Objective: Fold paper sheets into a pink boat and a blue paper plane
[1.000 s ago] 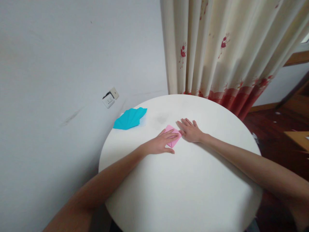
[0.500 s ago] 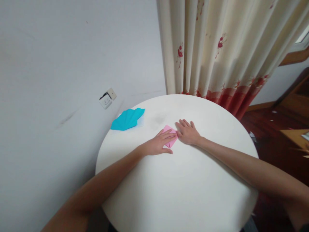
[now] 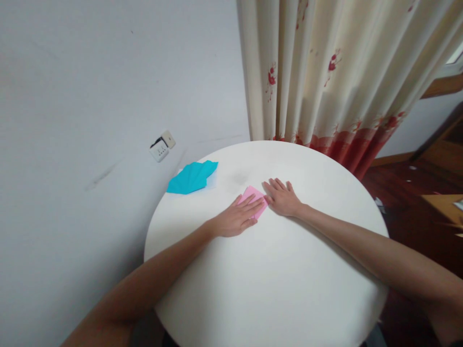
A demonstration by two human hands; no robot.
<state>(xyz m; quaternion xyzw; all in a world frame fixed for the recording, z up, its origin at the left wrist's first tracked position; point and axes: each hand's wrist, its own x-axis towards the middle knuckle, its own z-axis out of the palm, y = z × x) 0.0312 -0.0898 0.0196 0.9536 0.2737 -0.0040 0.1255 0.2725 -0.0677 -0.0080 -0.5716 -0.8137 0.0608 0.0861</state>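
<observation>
Folded pink paper, small, squarish, lying flat, turned cornerwise on round white table, partly covered.

Pink paper partly covered, several edges out of sight.
The left hand covers much of the pink paper, so its folds and near left side cannot be seen well. Whether the thumb of the right hand presses its right corner or only touches it, I cannot tell. Blue paper hides most of the white sheet below it. The bottom edge cuts the near part of the table; the top edge cuts the curtain, whose lower left end is behind the table. At far right, white scraps on the dark floor are too small to name.
</observation>
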